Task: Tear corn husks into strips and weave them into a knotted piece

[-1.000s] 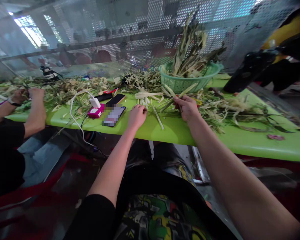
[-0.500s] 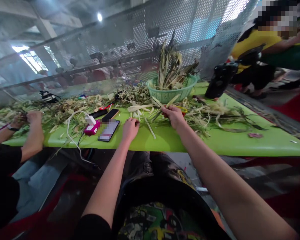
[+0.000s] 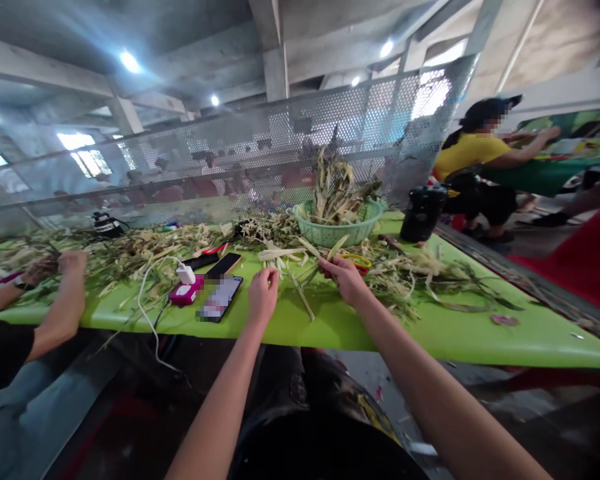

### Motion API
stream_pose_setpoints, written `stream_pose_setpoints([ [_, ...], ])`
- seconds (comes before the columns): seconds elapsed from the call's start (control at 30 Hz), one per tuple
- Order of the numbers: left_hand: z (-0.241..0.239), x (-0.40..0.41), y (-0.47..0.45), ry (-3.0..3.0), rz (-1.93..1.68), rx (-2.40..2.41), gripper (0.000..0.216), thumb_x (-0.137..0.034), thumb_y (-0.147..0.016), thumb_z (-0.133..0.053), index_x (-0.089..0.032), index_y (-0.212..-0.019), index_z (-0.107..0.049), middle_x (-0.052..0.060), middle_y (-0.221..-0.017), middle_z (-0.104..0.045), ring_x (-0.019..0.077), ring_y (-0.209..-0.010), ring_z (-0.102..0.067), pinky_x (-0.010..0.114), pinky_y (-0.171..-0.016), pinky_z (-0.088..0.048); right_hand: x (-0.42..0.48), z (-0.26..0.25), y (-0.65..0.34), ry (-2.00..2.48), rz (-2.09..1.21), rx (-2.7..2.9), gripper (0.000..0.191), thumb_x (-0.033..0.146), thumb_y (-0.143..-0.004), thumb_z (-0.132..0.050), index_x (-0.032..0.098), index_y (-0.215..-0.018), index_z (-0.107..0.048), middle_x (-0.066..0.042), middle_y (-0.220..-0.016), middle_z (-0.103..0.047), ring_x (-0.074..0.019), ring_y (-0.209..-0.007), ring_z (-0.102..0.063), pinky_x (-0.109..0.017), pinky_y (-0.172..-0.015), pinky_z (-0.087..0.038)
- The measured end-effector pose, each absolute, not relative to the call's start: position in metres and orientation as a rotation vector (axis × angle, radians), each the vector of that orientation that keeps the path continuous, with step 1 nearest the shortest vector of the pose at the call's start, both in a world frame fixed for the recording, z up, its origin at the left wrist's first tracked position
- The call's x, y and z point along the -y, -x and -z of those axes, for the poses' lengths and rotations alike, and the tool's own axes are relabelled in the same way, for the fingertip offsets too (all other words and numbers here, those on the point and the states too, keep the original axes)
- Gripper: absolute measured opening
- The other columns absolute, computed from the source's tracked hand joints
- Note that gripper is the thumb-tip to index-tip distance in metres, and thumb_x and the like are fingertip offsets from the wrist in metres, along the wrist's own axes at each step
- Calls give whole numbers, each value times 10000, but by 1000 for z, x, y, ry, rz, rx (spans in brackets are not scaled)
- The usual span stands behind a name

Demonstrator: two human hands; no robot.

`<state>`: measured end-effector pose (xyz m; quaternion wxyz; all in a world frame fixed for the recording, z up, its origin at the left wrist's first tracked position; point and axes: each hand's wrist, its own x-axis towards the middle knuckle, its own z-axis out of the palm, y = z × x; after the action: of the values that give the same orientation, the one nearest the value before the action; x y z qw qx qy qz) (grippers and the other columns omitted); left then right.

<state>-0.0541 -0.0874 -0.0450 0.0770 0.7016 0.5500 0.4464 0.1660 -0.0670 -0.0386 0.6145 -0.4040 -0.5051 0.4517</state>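
My right hand is closed on a few pale green strips of dried leaf, which stick out past the fingertips to the left and upward. To its left, my left hand rests at the green tabletop with its fingers curled together; whatever lies between them, if anything, is hidden. Between the hands a narrow pale stalk slants across the table. Just beyond the left hand sits a small bunch of cream-coloured strips. A yellow-and-red loop lies right behind my right hand.
A light green basket of dried leaves stands at the back, near a black container. Two phones, one face-up, and a pink power block with a white cable lie left. Leaf scraps cover much of the table. A co-worker's hands work far left.
My view has tilted upward, so the table appears lower. My left fingers have curled and lifted slightly. My right hand keeps the strips in nearly the same place.
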Motion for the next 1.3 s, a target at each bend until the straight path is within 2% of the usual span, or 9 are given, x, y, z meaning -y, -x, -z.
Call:
stream_pose_setpoints([
  [0.17,40,90,30,-2095,-1359,-1456,246,-351,-951,-427,-226,-981,-637,57,-962,-697,183,-895,-624,290,-772,-460,72,35,-159,914,-1111,1261,313,468,-630,-777,181,-685,-667,1,-601,-600,-118,-536,-476,-268,-536,-353],
  [0.3,41,91,6,-2083,-1311,-1337,278,-407,-936,-449,-218,-911,-650,50,-857,-696,179,-782,-618,283,-686,-447,75,33,-157,905,-1150,1315,295,442,-623,-786,177,-695,-679,-5,-622,-614,-129,-572,-497,-270,-564,-363],
  [0.47,45,89,-5,-2072,-1310,-1335,207,-351,-903,-524,-211,-800,-637,37,-776,-669,168,-720,-591,272,-667,-416,75,34,-158,929,-1130,1310,306,470,-639,-769,180,-668,-678,-4,-609,-610,-133,-572,-488,-278,-577,-357],
  [0.7,42,90,-5,-2191,-1290,-1301,191,-291,-886,-549,-203,-723,-595,35,-752,-634,182,-775,-571,282,-697,-405,71,40,-156,967,-1058,1270,361,520,-610,-783,186,-616,-645,20,-563,-573,-122,-546,-454,-274,-564,-337],
  [0.9,44,93,2,-1914,-1246,-1273,175,-359,-875,-552,-209,-801,-599,17,-766,-654,155,-718,-596,253,-653,-431,75,36,-161,998,-1120,1285,382,539,-601,-788,178,-597,-666,-1,-561,-599,-130,-540,-494,-277,-557,-378],
  [1.07,47,88,8,-1666,-1404,-1316,189,-330,-807,-642,-203,-938,-593,29,-849,-654,151,-776,-631,247,-679,-468,75,39,-162,1037,-1180,1256,375,545,-600,-776,179,-621,-700,-27,-578,-652,-154,-520,-539,-287,-518,-408],
  [1.3,45,90,6,-1841,-1410,-1537,114,-230,-775,-655,-202,-725,-557,26,-766,-646,174,-769,-610,276,-691,-447,77,38,-158,1040,-1131,1295,338,484,-561,-810,168,-637,-721,-23,-595,-674,-143,-518,-537,-280,-534,-423],
])
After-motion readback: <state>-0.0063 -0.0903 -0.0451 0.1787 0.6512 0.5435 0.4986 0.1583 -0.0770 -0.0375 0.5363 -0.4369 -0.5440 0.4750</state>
